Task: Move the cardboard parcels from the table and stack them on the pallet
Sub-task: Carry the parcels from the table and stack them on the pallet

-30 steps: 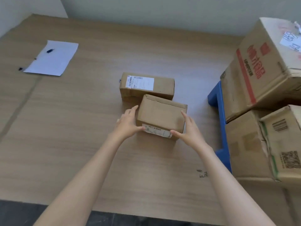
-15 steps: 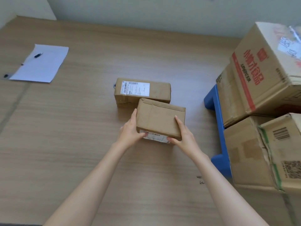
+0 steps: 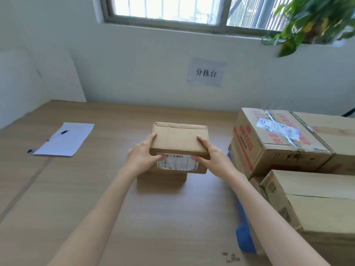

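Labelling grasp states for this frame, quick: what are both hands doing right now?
Left hand: closed on the left end of the small parcel, lifted off the table.
Right hand: closed on the same parcel's right end.

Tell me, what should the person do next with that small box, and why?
Probably carry the small parcel rightward to the stacked boxes on the blue pallet: the left hand and right hand grip its sides, lifted off the table.
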Available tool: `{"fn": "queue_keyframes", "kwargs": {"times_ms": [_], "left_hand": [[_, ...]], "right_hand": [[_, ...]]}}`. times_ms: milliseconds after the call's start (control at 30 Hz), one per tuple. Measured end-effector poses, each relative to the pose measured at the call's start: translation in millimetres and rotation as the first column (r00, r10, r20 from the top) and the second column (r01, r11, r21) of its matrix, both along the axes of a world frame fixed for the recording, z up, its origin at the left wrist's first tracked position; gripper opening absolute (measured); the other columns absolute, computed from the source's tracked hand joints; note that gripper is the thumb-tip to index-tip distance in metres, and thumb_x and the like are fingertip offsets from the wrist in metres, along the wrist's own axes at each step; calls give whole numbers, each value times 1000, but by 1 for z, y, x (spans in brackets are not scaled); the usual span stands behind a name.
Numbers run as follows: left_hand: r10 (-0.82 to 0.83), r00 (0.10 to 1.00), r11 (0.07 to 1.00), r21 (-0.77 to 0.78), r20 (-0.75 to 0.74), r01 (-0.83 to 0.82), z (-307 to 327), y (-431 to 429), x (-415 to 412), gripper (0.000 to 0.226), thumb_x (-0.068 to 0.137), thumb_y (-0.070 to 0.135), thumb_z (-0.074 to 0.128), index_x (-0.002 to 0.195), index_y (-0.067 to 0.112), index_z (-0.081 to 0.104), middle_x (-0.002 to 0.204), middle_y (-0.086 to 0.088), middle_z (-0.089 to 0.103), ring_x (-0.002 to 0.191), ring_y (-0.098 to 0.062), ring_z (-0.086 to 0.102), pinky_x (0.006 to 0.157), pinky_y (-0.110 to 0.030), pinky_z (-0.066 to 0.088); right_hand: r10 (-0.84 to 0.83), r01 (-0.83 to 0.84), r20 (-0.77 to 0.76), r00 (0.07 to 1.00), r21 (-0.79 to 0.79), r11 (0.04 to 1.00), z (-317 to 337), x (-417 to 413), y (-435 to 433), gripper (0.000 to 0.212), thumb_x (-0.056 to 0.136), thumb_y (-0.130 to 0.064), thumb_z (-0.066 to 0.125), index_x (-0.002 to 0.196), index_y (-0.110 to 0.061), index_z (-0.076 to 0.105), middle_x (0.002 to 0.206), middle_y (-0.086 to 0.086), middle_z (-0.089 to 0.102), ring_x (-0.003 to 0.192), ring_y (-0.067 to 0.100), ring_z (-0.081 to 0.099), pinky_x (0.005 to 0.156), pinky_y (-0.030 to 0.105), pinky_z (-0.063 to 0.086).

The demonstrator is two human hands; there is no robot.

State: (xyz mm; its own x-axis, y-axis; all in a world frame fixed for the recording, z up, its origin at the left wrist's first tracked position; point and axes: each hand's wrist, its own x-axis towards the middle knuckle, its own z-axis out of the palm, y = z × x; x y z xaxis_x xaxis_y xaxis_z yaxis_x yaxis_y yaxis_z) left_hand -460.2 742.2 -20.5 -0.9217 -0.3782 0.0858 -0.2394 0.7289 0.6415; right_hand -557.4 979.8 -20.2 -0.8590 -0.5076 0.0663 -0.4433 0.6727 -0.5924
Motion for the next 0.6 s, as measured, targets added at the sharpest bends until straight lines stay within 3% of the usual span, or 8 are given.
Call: {"fn": "queue_keyframes", "kwargs": {"times_ms": [167,333,433,600], "left_hand": [[0,995,991,-134,-96,-13,73,19,0,86,76,55,70,148,33,27,134,1,57,125,-25,49,101,-43,33],[-44,985,981,-195,-170,10,121,55,-2,85,78,59,66,147,33,26,133,-1,57,123,-26,51,102,-46,38],[-73,978,976,-218,-198,28,138,90,-10,83,78,59,66,147,33,26,131,-1,58,122,-25,51,103,-46,37],[-145,958,968,-236,-248,86,153,176,-32,81,79,59,65,146,32,27,128,0,60,119,-25,53,102,-44,36]], "right_hand": [[-6,4,-104,995,-12,1000,70,-5,19,73,86,-56,61,147,-47,23,131,4,58,114,24,56,94,39,47],[-47,41,-147,988,-46,998,110,-8,59,71,83,-63,58,145,-52,23,124,6,60,107,25,58,93,42,49],[-61,51,-153,986,-70,996,128,-10,96,71,85,-57,59,147,-46,26,129,8,57,110,26,56,95,41,46],[-130,123,-216,968,-48,991,148,-14,189,69,87,-57,57,147,-45,26,123,0,56,104,20,56,81,32,42]]}}
